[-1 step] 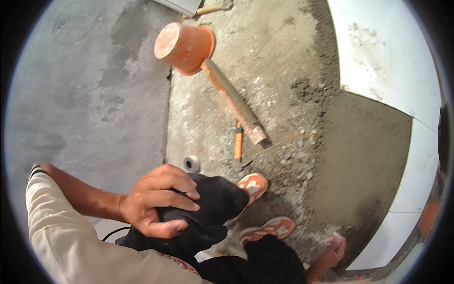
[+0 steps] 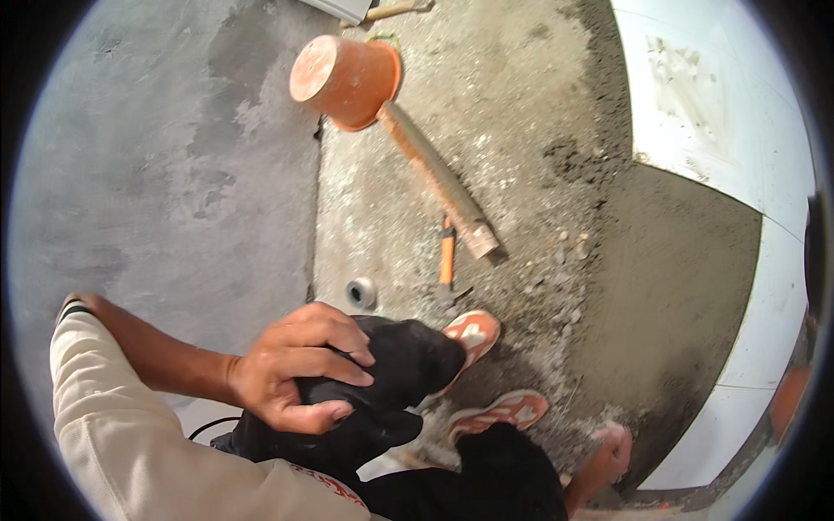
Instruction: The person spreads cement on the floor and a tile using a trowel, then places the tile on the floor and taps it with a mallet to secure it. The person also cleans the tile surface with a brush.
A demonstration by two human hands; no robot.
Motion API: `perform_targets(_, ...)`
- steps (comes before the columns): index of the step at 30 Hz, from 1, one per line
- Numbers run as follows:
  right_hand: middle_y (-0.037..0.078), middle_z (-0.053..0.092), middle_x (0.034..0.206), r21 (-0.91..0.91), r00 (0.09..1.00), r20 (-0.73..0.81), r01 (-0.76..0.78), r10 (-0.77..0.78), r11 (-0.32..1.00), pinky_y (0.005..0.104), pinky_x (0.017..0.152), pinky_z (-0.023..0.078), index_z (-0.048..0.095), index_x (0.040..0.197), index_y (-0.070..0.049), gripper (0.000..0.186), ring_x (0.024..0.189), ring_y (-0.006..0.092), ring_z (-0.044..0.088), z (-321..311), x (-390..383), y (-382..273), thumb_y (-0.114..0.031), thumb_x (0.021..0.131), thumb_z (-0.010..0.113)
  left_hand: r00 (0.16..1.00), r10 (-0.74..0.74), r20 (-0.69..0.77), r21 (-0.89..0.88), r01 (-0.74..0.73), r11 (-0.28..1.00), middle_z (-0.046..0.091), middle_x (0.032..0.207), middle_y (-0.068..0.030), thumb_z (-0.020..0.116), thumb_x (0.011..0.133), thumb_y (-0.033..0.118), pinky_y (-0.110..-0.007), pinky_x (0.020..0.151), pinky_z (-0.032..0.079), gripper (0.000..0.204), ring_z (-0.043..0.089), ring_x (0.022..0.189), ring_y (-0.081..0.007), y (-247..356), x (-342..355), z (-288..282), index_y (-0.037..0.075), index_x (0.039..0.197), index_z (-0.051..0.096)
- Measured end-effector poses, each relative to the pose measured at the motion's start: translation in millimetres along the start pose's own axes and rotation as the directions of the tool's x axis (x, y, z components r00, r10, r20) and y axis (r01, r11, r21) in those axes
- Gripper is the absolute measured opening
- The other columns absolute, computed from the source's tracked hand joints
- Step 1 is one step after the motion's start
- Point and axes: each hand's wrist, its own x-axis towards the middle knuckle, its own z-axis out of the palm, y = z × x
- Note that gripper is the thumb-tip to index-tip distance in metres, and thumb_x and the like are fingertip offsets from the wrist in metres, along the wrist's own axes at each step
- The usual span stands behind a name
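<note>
Beside the big white tiles [image 2: 695, 165] lies the grey mortar patch [image 2: 678, 278]. The black trouser knee [image 2: 417, 356] sits under the loosely bent, empty-looking left hand [image 2: 282, 360]. The right shoe [image 2: 514, 406] or curled right hand [image 2: 613, 450] (I can't tell if it holds anything) could dent the mortar patch if small stones [image 2: 581, 247] cause a slip.

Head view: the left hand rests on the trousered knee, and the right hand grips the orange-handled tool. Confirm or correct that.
Wrong about the right hand: the head view shows it at the lower right, away from the orange-handled tool, which lies on the floor. The left hand does rest on the trousered knee.
</note>
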Motion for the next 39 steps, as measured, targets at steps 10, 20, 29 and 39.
perform_targets(10,0.017,0.074,0.11,-0.137,0.811,0.483,-0.303,0.331,0.943,0.0369,0.088,0.056,0.068,0.131,0.006,0.038,0.091,0.0206,0.072,22,-107,-129,-0.021,0.105,0.065,0.931,-0.289,0.221,-0.274,0.344,0.898,0.076,0.108,-0.0081,0.073,0.092,0.014,-0.042,0.099,0.053,0.011,0.07,0.108,-0.0258,16,-83,-6,0.007,0.101,0.077)
perform_targets(20,0.011,0.073,0.105,0.026,0.892,0.241,-0.399,0.382,0.917,0.0313,0.079,0.056,0.067,0.135,0.002,0.035,0.089,0.0171,0.071,25,-95,-255,-0.02,0.108,0.062,0.252,-0.964,-0.09,-0.624,0.74,0.252,0.075,0.088,-0.0099,0.09,0.078,0.062,-0.042,0.081,0.057,0.069,0.071,0.082,-0.0249,-249,74,182,-0.001,0.097,0.072)
perform_targets(29,0.012,0.073,0.106,-0.041,0.774,0.363,-0.543,0.519,0.839,0.0326,0.082,0.056,0.068,0.133,0.003,0.037,0.092,0.0175,0.071,59,-108,-235,-0.025,0.109,0.064,0.113,-0.993,-0.027,-0.831,0.55,0.086,0.079,0.091,-0.0136,0.094,0.078,0.049,-0.039,0.061,0.06,0.064,0.075,0.07,-0.0257,-284,144,213,-0.007,0.101,0.076)
perform_targets(39,0.021,0.072,0.127,-0.344,0.702,0.39,-0.489,0.596,0.801,0.0406,0.107,0.051,0.065,0.14,0.004,0.047,0.121,0.0307,0.068,-43,-161,-203,-0.03,0.107,0.066,-0.03,-0.968,-0.251,-0.382,0.922,0.07,0.071,0.126,-0.0341,0.09,0.077,0.059,-0.05,0.104,0.054,0.085,0.068,0.126,-0.0443,-239,-90,144,-0.009,0.125,0.071)
